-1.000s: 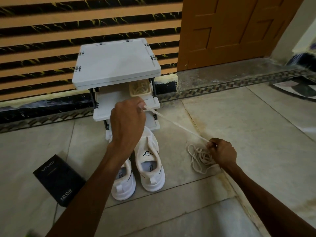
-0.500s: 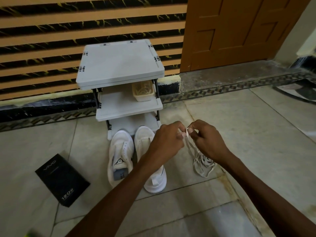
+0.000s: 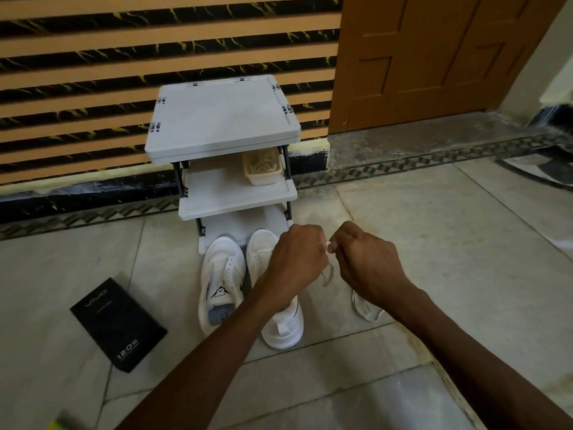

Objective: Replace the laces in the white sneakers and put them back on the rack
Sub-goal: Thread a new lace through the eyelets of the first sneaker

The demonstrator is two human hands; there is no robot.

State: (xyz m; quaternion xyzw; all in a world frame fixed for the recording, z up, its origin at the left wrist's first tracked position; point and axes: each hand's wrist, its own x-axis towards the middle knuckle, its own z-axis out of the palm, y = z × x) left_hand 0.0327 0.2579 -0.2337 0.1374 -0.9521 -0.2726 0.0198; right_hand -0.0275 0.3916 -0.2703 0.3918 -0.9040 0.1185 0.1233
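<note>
- our left hand (image 3: pixel 297 256) and right hand (image 3: pixel 366 262) meet knuckle to knuckle just above the floor (image 3: pixel 449 249), each with fingers curled and pinching the same short bit of lace (image 3: pixel 328 274); we judge we bring them close to find or square up an end before threading.
- the lace drops from that pinch, roughly top to bottom, and its slack lies in loose loops on the tiles under our right wrist.
- the sneakers (image 3: pixel 221 274) stand side by side on the floor, touching the rack (image 3: pixel 223 119) foot, not yet on a shelf.
- their long axes run away from us: toes at the rack, heels toward us, openings up, which suits lacing from here.
- a basket (image 3: pixel 263 170) on the middle shelf seems to hold more lace.
</note>
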